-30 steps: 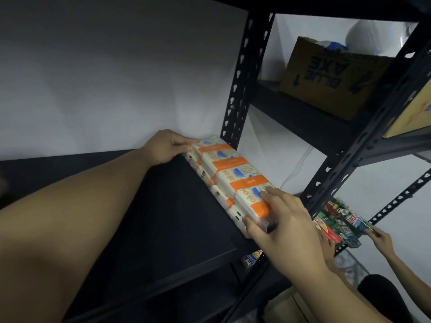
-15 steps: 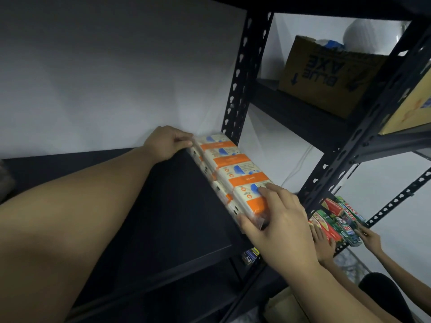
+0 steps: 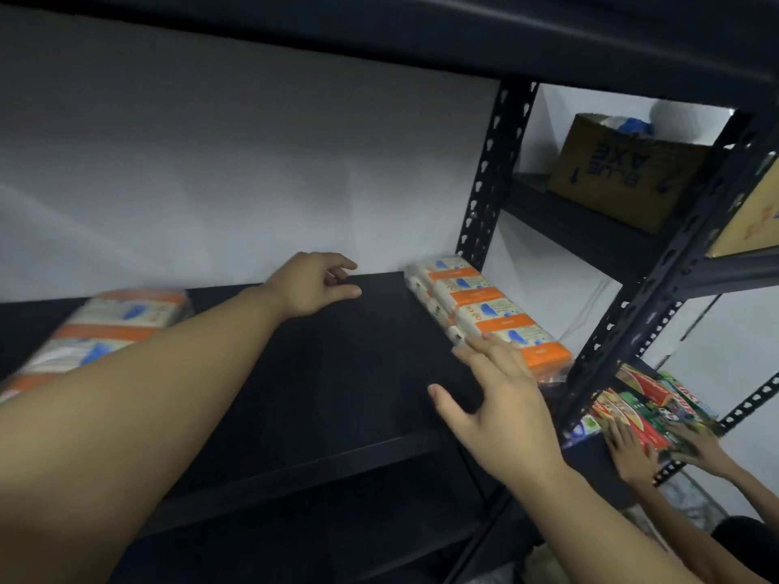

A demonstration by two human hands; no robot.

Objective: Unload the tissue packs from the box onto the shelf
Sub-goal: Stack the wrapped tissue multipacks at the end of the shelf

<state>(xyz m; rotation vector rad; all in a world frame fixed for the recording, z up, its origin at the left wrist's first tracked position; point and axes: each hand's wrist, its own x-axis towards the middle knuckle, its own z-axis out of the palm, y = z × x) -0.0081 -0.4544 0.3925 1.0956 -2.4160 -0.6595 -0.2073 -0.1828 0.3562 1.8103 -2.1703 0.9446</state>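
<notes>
A stack of orange-and-white tissue packs (image 3: pixel 484 307) lies along the right edge of the black shelf (image 3: pixel 337 373), running from the back right corner toward the front right corner, just beside the perforated black upright (image 3: pixel 493 179) at the back. The person's right hand (image 3: pixel 501 406) hovers over the front right part of the shelf with fingers spread and straight, its grip open; the fingertips (image 3: pixel 484 343) reach the near end of the stack, though whether they touch it cannot be told. The left hand (image 3: pixel 314 282) hangs above the back edge of the shelf, well apart from the stack, its fingers loosely curled and holding nothing, its grip open. A second bundle of tissue packs (image 3: pixel 101 330), blurred, lies near the left edge of the shelf, partly hidden behind the left forearm. On the neighbouring shelf unit to the right, a brown cardboard box (image 3: pixel 624 179) sits on a higher shelf. Lower down on that unit, another person's two hands (image 3: pixel 657 448) press against a row of red and green packets (image 3: pixel 649 406).
</notes>
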